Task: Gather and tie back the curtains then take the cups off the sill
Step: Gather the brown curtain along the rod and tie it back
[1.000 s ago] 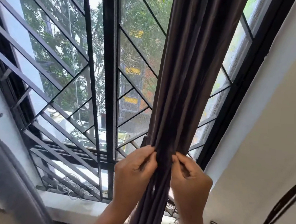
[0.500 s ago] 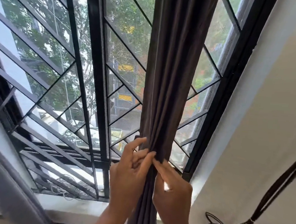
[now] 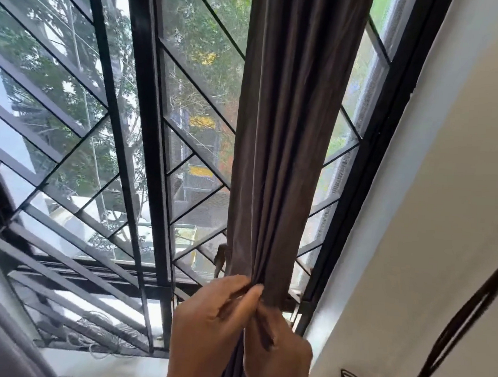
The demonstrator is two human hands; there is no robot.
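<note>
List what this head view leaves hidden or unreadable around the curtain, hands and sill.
- Curtain: top and hem cut off by the frame edges.
- Right hand: fingertips buried in the folds.
- Left hand: wrist cut off below.
- Sill: partly behind the hands; no cups visible.
- Cords, lower right: blurred, purpose unclear.

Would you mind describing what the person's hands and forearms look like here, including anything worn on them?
Both the left hand and the right hand are bare: no gloves, rings, watch or bracelet show. No sleeve shows on the small part of either wrist in view. The forearms are cut off by the bottom edge.
</note>
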